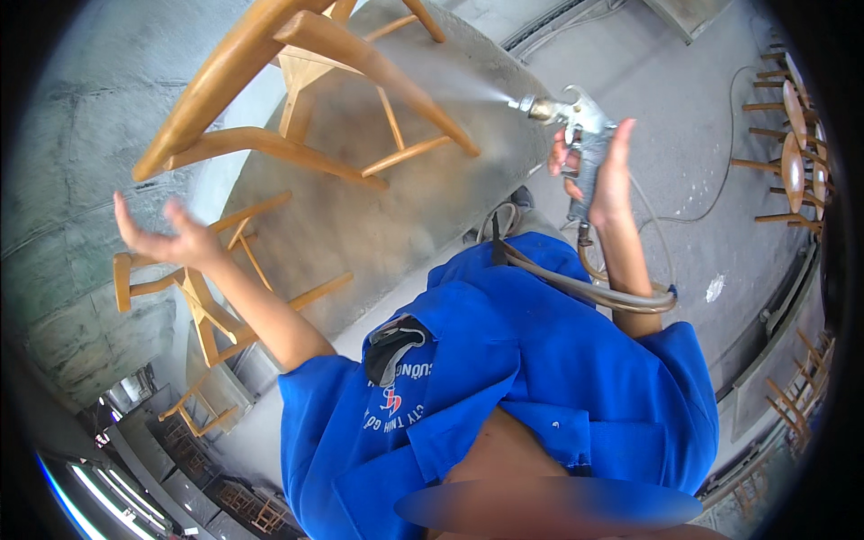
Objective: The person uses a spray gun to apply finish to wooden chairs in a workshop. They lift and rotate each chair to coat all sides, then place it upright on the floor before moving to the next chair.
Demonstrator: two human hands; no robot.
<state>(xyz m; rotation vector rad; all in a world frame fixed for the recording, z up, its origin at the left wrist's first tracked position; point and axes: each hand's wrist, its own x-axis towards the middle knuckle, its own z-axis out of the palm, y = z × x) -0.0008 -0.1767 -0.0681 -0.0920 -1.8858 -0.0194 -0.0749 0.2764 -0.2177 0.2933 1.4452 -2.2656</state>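
My right hand [615, 175] is closed round the grip of a metal spray gun [583, 121]. From its nozzle a pale mist blows left onto a light-brown wooden chair frame [220, 83]. That frame stands tilted at the upper left, with part of it beyond the view's edge. My left hand [175, 238] is raised just below it, fingers spread and holding nothing. Behind the left hand and forearm, a second wooden chair frame [202, 310] is partly hidden. A hose [585, 243] runs from the bottom of the gun's grip and loops past my right forearm.
A grey, brown-stained surface [387, 216] spreads under the chair frames. Several wooden stools with round seats [792, 171] stand at the far right. A thin hose [727, 153] trails over the grey floor [684, 108]. A mottled wall [81, 198] rises on the left.
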